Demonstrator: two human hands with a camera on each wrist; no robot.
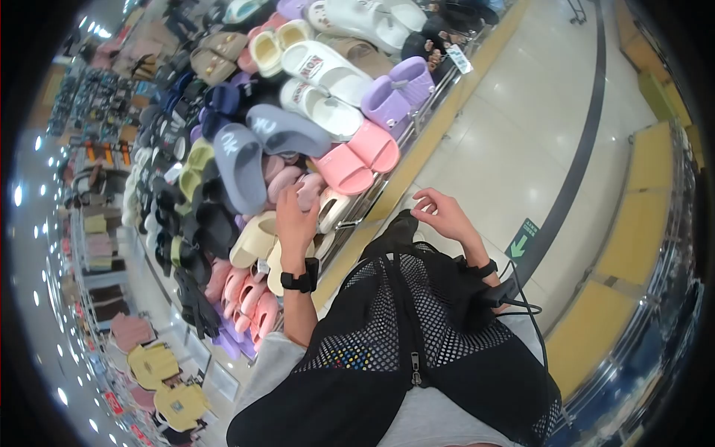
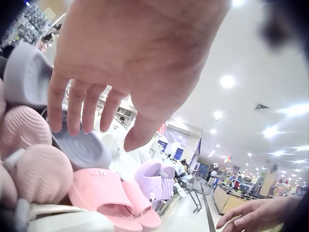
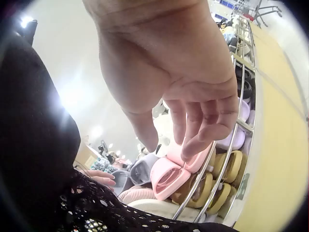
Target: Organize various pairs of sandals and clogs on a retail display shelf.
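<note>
My left hand (image 1: pixel 296 220) reaches over the display of slippers, its fingers over dusty-pink ribbed slippers (image 1: pixel 283 181); whether it touches them I cannot tell. In the left wrist view this hand (image 2: pixel 130 72) holds nothing, fingers extended and spread. Grey-blue slippers (image 1: pixel 240 167) lie beyond it, and a bright pink pair (image 1: pixel 347 170) lies to its right, near the rack's edge. My right hand (image 1: pixel 447 216) hangs in the air beside the rack, above the aisle side. The right wrist view shows this hand (image 3: pixel 169 72) empty, with loosely bent fingers.
A wire rail (image 3: pixel 235 130) and yellow ledge (image 1: pixel 408 173) border the slipper heap. White slippers (image 1: pixel 320 104) and purple ones (image 1: pixel 397 93) lie farther back. A tiled aisle (image 1: pixel 514 127) runs along the right, with yellow counters (image 1: pixel 629 223) beyond. Clothes (image 1: pixel 153 365) hang at the left.
</note>
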